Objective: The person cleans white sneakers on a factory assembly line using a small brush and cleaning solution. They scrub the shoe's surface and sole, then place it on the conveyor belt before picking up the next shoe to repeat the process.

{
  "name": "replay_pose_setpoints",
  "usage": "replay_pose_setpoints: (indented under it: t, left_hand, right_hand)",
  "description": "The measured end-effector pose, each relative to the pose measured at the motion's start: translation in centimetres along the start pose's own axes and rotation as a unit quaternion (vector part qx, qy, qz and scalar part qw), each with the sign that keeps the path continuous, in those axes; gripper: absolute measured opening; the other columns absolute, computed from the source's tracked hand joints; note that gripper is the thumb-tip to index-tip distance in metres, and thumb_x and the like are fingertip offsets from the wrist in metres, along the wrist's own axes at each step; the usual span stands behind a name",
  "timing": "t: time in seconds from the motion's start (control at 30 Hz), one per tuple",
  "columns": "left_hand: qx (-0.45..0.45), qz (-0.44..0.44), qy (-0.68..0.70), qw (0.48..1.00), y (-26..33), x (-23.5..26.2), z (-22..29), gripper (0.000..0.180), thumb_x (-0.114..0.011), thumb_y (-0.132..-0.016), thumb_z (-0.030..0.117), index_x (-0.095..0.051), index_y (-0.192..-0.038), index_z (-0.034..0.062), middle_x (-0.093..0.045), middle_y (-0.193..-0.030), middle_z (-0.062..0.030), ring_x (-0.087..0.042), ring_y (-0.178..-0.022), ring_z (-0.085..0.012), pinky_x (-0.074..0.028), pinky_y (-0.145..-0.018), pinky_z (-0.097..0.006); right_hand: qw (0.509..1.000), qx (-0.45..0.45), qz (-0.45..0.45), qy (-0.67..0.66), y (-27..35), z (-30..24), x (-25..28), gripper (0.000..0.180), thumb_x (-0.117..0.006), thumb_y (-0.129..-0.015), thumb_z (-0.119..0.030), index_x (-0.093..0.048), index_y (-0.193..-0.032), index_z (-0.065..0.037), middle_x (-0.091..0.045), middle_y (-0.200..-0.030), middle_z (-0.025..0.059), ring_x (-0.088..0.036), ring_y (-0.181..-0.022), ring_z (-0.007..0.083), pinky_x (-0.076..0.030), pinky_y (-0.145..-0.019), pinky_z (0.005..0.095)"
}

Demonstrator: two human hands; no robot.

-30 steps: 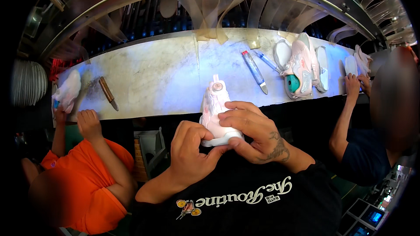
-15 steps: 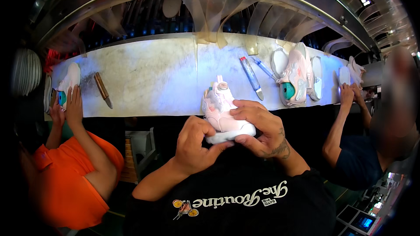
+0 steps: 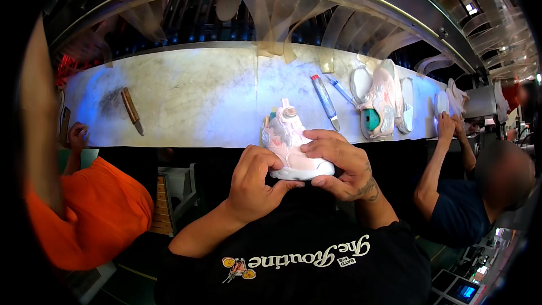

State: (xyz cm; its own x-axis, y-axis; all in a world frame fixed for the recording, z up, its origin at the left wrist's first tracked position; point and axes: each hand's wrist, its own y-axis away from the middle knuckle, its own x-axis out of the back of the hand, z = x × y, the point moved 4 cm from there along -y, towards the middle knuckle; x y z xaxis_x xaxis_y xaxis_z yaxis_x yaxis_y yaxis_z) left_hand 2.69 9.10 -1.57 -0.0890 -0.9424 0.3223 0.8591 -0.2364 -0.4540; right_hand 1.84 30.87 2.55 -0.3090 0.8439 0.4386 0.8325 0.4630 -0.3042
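Between my hands, at the near edge of the work surface, is a pale pink sneaker [image 3: 291, 155] with a white sole, its toe turned toward me and its heel loop pointing away. My left hand [image 3: 255, 176] grips the left side, thumb along the sole and curled fingers against the upper. On the other side my right hand [image 3: 340, 166] holds it, fingers over the upper and thumb at the sole by the toe. The palm-side contact of both hands is hidden. Beyond the shoe to the right lies a blue-handled knife [image 3: 324, 101] with a red end.
More pink sneaker uppers [image 3: 379, 101] and loose soles [image 3: 406, 101] rest on the whitish work surface [image 3: 192, 96] to the right. A brown-handled knife [image 3: 131, 110] lies left. Clear strips [image 3: 271, 22] hang from the machine behind. Co-workers flank me, one in an orange shirt [image 3: 101, 209].
Both my hands keep hold of the sneaker, which has shifted slightly right. The co-worker on the left has raised one arm, and the shoe in front of that person is gone from view.
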Motion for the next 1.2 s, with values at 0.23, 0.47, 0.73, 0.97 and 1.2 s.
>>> replay_pose_setpoints:
  t: [0.23, 0.47, 0.73, 0.97, 1.2]
  left_hand:
    - [0.051, -0.028, 0.016, 0.998, 0.0, -1.4, -1.1, 0.055, -0.104, -0.067, 0.017, -0.059, -0.097, 0.006, -0.06, -0.095, -0.0112, -0.058, -0.081, -0.0295, -0.049, -0.068, -0.04]
    - [0.021, -0.024, 0.003, 0.999, 0.3, -2.7, -2.4, 0.052, -0.1, -0.066, 0.005, -0.06, -0.098, 0.0062, -0.061, -0.096, -0.01, -0.059, -0.084, -0.0282, -0.05, -0.067, -0.036]
    - [0.015, -0.02, 0.02, 0.999, -0.2, -2.4, -2.1, 0.049, -0.098, -0.067, 0.003, -0.059, -0.095, 0.0074, -0.062, -0.091, -0.0097, -0.06, -0.08, -0.0302, -0.05, -0.067, -0.04]
    - [-0.021, -0.006, 0.007, 1.0, -0.7, -2.3, -2.4, 0.046, -0.096, -0.063, 0.001, -0.061, -0.091, 0.007, -0.064, -0.089, -0.0089, -0.062, -0.079, -0.0309, -0.052, -0.07, -0.039]
    - [-0.065, -0.084, -0.043, 0.993, -3.0, -1.6, -3.3, 0.066, -0.098, -0.065, 0.018, -0.069, -0.124, 0.0062, -0.059, -0.13, -0.0224, -0.06, -0.116, -0.0434, -0.053, -0.097, -0.054]
  right_hand:
    - [0.996, -0.05, 0.069, 0.035, 0.0, -0.6, -0.6, 0.044, -0.091, -0.082, -0.016, -0.072, -0.118, 0.002, -0.075, -0.119, 0.0193, -0.07, -0.127, 0.0431, -0.057, -0.107, 0.048]
    - [0.988, -0.098, 0.087, 0.086, 0.0, 0.4, 0.6, 0.04, -0.094, -0.077, -0.012, -0.071, -0.107, 0.0, -0.074, -0.113, 0.0176, -0.075, -0.118, 0.0398, -0.06, -0.101, 0.0464]
    - [0.991, -0.096, 0.077, 0.055, -0.6, 0.5, 0.6, 0.038, -0.093, -0.072, -0.012, -0.071, -0.101, 0.0, -0.07, -0.108, 0.0164, -0.073, -0.114, 0.0375, -0.057, -0.105, 0.0485]
    - [0.991, -0.107, 0.057, 0.06, -0.5, 0.2, 0.4, 0.038, -0.094, -0.072, -0.013, -0.07, -0.099, -0.001, -0.068, -0.109, 0.0161, -0.071, -0.113, 0.037, -0.056, -0.105, 0.0492]
    - [0.99, -0.081, 0.055, 0.101, 0.1, 0.0, 0.1, 0.043, -0.095, -0.072, -0.015, -0.072, -0.106, -0.002, -0.07, -0.111, 0.0148, -0.071, -0.115, 0.0402, -0.059, -0.1, 0.0461]
